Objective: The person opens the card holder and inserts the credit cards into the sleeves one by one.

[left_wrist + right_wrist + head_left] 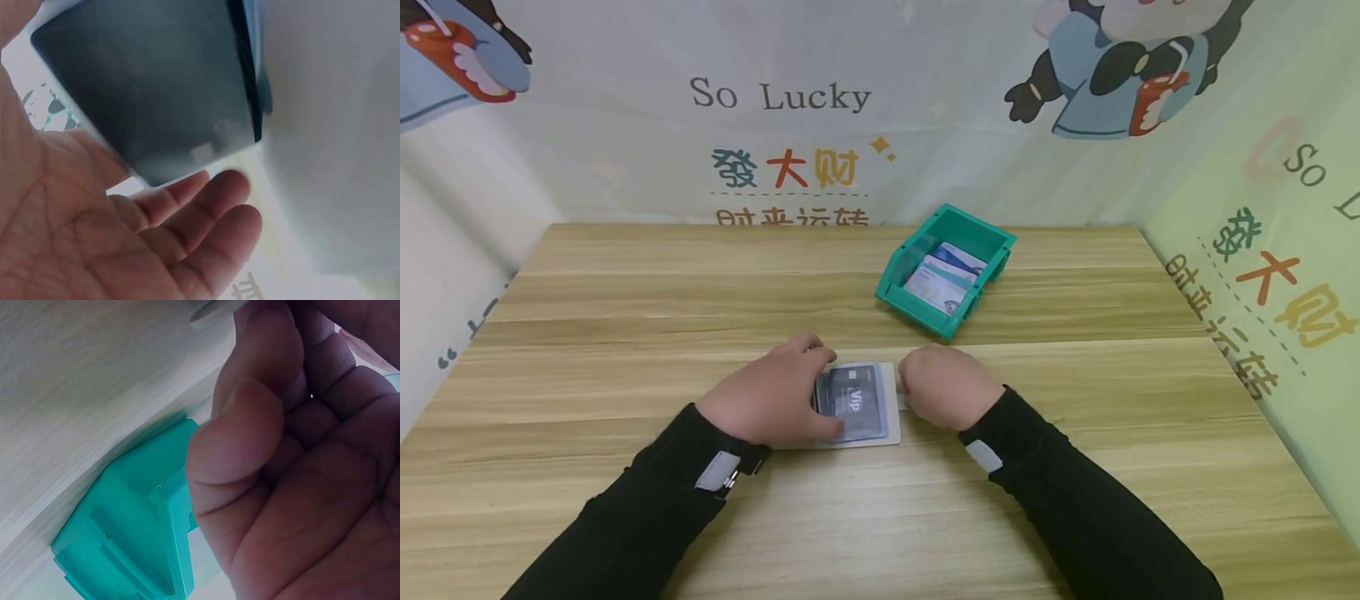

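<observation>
A pale printed cloth backdrop (625, 117) with soft wrinkles hangs behind and beside your wood-grained, light brown table (625, 350). In front of you lies a flat, off-white rectangular board (892, 421), and over it sits a dark grey "Vip" card (859, 417) in a clear bluish plastic sleeve (883, 392). Your left hand (771, 392) clasps the sleeved card from its left side, thumb on the near edge and fingers at the far one. Your right hand (951, 387) is curled tight at the board's right edge, apparently pinching a thin pale strip (902, 402); whether that joins the board, you cannot tell from here.

You seem to be at the steadying-and-tugging step. The next move likely calls for a firm left hold and a gentle, level draw on the strip, since the smooth plastic could slide.

Beyond your right hand stands a glossy green plastic bin (958, 223), angular and open-topped, holding thin white-and-blue rectangular cards (934, 285).
</observation>
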A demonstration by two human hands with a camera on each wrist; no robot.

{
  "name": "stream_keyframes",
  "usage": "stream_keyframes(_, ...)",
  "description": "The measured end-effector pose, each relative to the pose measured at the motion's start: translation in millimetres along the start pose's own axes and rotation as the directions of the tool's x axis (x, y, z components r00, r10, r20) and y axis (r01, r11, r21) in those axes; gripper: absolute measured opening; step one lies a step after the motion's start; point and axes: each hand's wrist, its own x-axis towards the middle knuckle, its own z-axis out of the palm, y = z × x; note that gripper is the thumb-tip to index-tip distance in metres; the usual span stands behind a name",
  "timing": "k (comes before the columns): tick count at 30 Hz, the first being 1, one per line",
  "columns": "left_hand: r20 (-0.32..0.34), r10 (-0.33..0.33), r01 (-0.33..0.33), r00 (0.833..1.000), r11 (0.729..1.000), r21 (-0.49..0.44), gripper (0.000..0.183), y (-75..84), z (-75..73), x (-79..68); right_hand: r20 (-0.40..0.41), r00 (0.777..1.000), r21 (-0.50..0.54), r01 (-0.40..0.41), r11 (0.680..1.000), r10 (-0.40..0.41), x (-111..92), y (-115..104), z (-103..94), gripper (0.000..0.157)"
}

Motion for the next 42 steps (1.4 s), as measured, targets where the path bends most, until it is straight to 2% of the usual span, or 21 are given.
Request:
stream_keyframes(6, 0.041, -0.042, 0.041, 0.998, 0.999, 0.024, 0.09, -7.3, -4.8, -5.3, 0.018, 1.0, 0.01, -0.021, 1.0, 0.021, -1, 0, -0.1, 0.021)
stream_keyframes(11, 0.048, -0.07, 0.067, 0.996, 0.996, 0.056, 0.087, -10.7, -3.3, -6.1, 0.024, 0.999, 0.005, -0.027, 1.0, 0.027, -1, 0, 0.4, 0.022)
stream_keyframes(18, 0.017, -0.011, 0.008, 1.0, 0.99, 0.14, 0.089, -3.2, 7.1, 3.9, 0.027, 0.999, 0.005, -0.029, 1.0, 0.029, -1, 0, 0.2, 0.02)
stream_keyframes(25, 0.015, 0.064, -0.065, 0.998, 0.987, 0.147, 0.091, 12.8, 15.2, 16.6, 0.028, 0.999, -0.009, -0.022, 1.0, 0.023, 0, 0, -0.2, 0.017)
stream_keyframes(32, 0.029, 0.123, -0.126, 0.992, 0.981, 0.15, 0.087, 21.0, 18.6, 23.1, 0.01, 1.0, -0.027, -0.004, 1.0, 0.005, 0, 0, -0.2, 0.017)
stream_keyframes(42, 0.021, 0.122, -0.124, 0.992, 0.981, 0.147, 0.085, 23.1, 20.9, 24.4, -0.032, 0.999, -0.063, 0.035, 0.997, -0.037, 0, 0, 0.3, 0.017)
